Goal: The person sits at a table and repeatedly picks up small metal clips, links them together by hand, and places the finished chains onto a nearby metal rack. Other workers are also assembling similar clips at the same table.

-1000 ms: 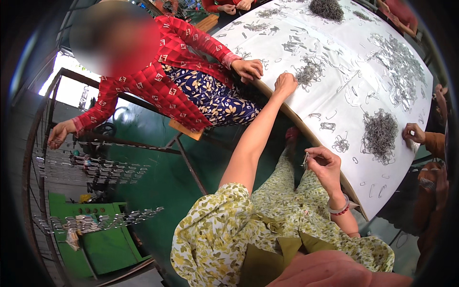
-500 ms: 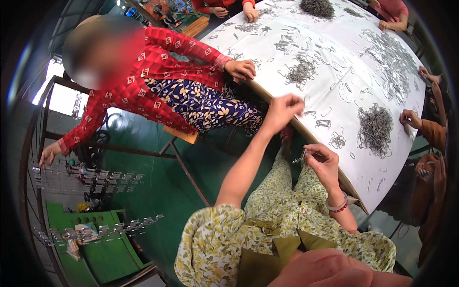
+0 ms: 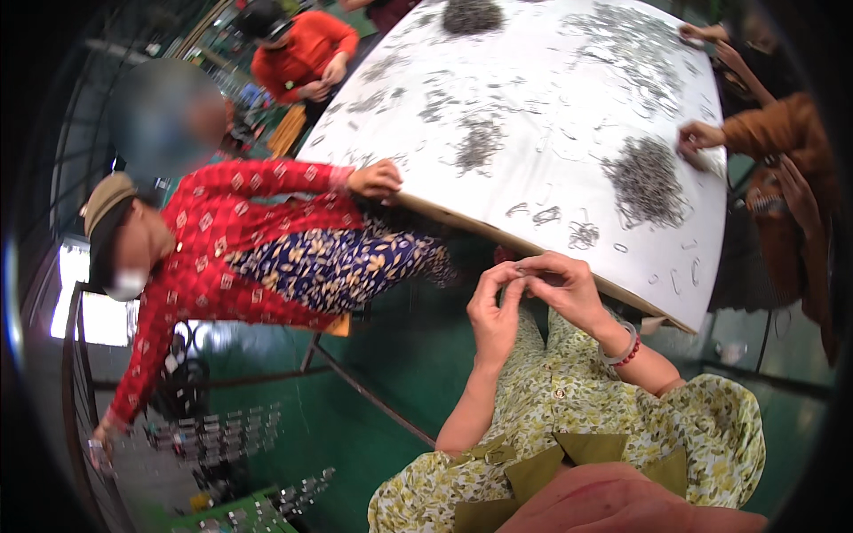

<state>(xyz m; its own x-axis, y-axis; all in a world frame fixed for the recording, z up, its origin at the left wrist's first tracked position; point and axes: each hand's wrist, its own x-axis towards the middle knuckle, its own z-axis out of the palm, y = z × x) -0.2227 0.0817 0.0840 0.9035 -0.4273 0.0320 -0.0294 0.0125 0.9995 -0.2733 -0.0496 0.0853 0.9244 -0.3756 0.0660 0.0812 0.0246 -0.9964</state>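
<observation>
My left hand [image 3: 496, 309] and my right hand [image 3: 567, 291] meet just off the near edge of the white-topped table [image 3: 533, 244]. Fingertips of both are pinched together around a small metal piece, mostly covered by the fingers, so its exact shape is hidden. A pale bangle and red beads circle my right wrist. Closest to my hands on the tabletop lie a small cluster of bent wire pieces [image 3: 584, 234] and another little bunch [image 3: 547, 215]. Beyond them is a larger heap of grey wire pieces [image 3: 647, 185].
At left sits a person in a red patterned shirt [image 3: 258, 209], one hand on the table edge, the other by a rack of hanging metal parts [image 3: 213, 437]. An orange-clad person [image 3: 302, 58] is farther back. Another person's hand [image 3: 702, 138] rests at the right edge.
My left hand has come down from the table edge to meet my right hand. The view has shifted, showing more of the people at left.
</observation>
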